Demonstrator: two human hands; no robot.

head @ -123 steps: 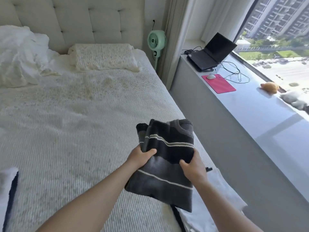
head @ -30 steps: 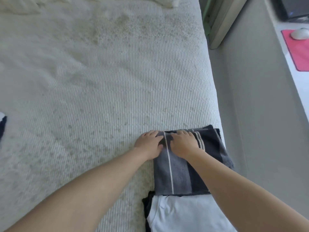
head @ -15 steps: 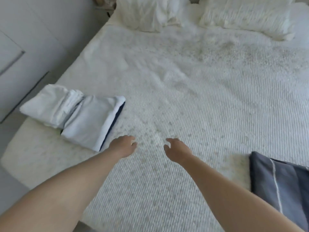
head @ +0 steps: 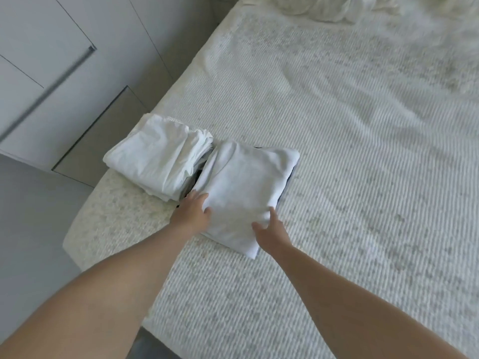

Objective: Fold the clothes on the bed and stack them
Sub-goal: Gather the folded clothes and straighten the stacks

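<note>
Hands come first: the left hand lies with straight fingers on the near left edge of the folded white garment, and the right hand touches its near right corner with fingers spread and relaxed. Neither hand grips the cloth yet; they are apart, one on each side of the near end. The garment lies just ahead of both hands, its long axis running away from the person and a little to the right. The left hand is slightly farther along it. A dark piece shows under its right edge. The cloth looks soft, smooth and thin, folded into a flat rectangle. Touching its left side is a second folded white pile, more wrinkled, with stitched hems. Both rest near the corner of the bed, whose cover is ribbed and coarse.
</note>
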